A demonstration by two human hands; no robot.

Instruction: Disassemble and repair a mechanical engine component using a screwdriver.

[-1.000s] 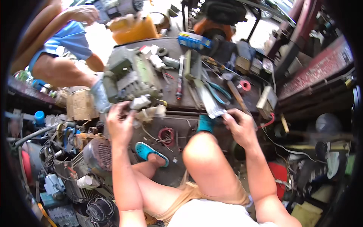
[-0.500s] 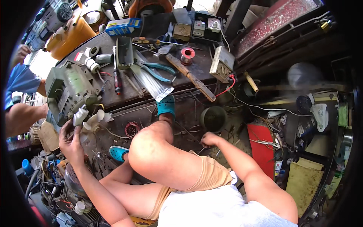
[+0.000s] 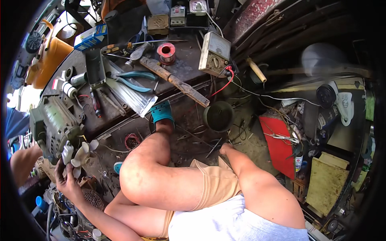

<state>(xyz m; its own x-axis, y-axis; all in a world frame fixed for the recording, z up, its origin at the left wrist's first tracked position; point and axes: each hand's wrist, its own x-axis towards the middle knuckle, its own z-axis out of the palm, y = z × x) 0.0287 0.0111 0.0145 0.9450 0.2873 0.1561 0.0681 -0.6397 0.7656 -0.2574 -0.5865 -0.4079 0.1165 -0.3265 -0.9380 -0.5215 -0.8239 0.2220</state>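
My left hand (image 3: 69, 180) is raised at the lower left, thumb and fingers on a white plastic part (image 3: 67, 152) at the end of a greenish metal motor (image 3: 56, 118). A cream fan-like piece (image 3: 83, 154) hangs beside that part. My right hand (image 3: 225, 149) is down on the littered floor beside my raised leg, near thin rods (image 3: 214, 148) and a dark round bowl (image 3: 219, 116); its fingertips are hard to make out.
The dark bench (image 3: 116, 112) holds blue-handled pliers (image 3: 134, 87), a red spool (image 3: 166, 53), a weathered wooden bar (image 3: 181, 84) and a meter (image 3: 214, 54). A red panel (image 3: 275, 142) and clutter fill the right. Another person's bare limb (image 3: 24, 162) shows at far left.
My right hand has dropped from the bench edge to the floor. The view has swung rightward, shifting the bench leftward in it. My left hand stays at the white part.
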